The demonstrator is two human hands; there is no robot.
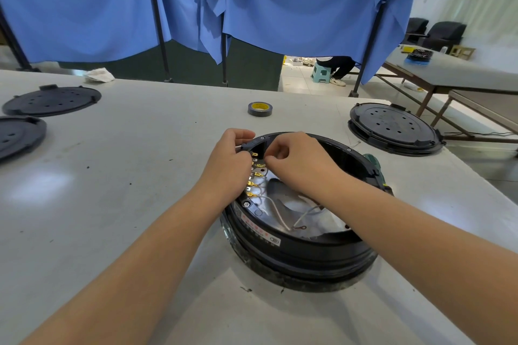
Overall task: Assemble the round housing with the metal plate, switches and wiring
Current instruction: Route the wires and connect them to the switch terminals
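Note:
A round black housing (302, 249) sits open side up on the white table in front of me. Inside lies a shiny metal plate (305, 209) with white wires (283, 211), one ending in a ring terminal. A row of brass spade terminals (253, 176) runs down the inner left wall. My left hand (228, 157) grips the far-left rim at a black bracket, its fingers curled over the edge. My right hand (294, 159) reaches inside, with fingertips pinched together beside the top terminals; what they pinch is hidden.
A roll of grey tape (259, 109) lies beyond the housing. Black round covers lie at the right (393, 127) and at the left (51, 100), (16, 136). A green tool (377, 166) peeks out behind the housing's right side. Blue curtains hang at the back.

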